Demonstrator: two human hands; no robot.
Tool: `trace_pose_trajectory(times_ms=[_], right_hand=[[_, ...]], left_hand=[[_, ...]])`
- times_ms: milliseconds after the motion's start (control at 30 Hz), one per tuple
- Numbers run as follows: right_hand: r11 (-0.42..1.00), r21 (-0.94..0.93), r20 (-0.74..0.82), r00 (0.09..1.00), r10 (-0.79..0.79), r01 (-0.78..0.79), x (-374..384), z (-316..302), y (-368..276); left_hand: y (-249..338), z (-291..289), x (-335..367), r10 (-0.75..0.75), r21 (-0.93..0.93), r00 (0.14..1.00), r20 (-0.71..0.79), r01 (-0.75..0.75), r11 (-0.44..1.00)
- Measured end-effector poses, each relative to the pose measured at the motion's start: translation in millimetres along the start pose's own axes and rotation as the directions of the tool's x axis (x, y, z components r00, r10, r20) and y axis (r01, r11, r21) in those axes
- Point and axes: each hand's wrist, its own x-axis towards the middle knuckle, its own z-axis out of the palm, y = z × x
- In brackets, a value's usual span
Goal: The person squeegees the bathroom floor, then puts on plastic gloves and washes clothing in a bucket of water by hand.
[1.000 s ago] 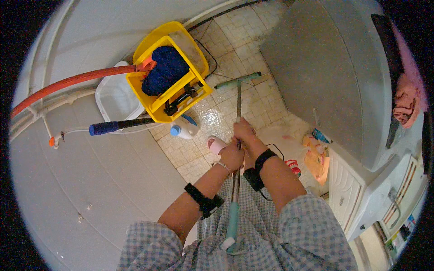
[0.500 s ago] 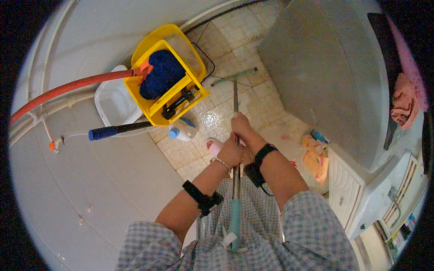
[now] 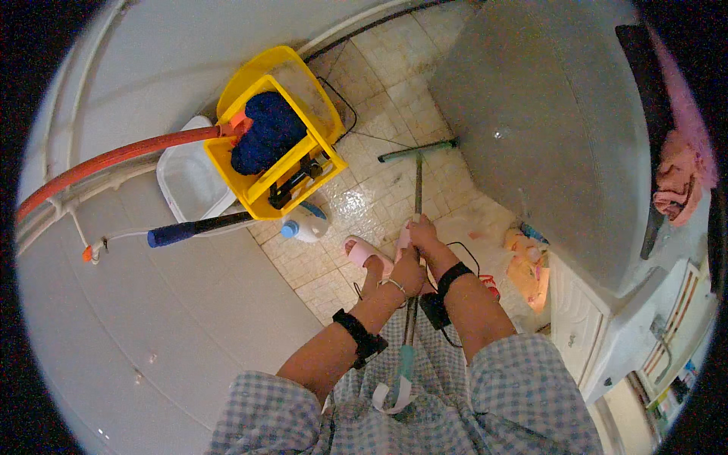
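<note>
A floor squeegee [image 3: 422, 151] with a metal pole and teal handle runs from my body out to the wet tiled floor. My left hand [image 3: 410, 274] wraps round the middle of its pole. Farther along, my right hand [image 3: 425, 233] is closed round the same pole. The wide green blade lies across the tiles, its right end close to the large grey panel [image 3: 523, 121]. The teal handle end [image 3: 407, 362] rests near my checked clothing, with a pale strip hanging from it.
A yellow mop bucket [image 3: 327, 125] holds a dark blue mop head [image 3: 271, 130] with a red pole. Beside it stand a white basin [image 3: 178, 178] and a white jug with a blue cap [image 3: 309, 225]. Pink slippers [image 3: 364, 254] are on my feet. Orange packaging [image 3: 528, 274] lies at the right.
The squeegee blade has moved right and nearer, toward the grey panel. Both hands have shifted right and slightly nearer with the pole, still gripping it.
</note>
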Motion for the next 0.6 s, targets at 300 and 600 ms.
trace_pose_trajectory(times_ms=[300,600], right_hand=[[0.994,-0.109,-0.095,0.995,-0.037,0.026,51,10,-46],[0.649,-0.550,0.278,0.848,-0.451,0.525,-8,84,-40]], left_hand=[[10,-70,4,-0.103,-0.091,0.994,-0.022,0.101,0.991],[-55,-10,-38,-0.098,-0.075,0.995,-0.014,0.097,0.993]])
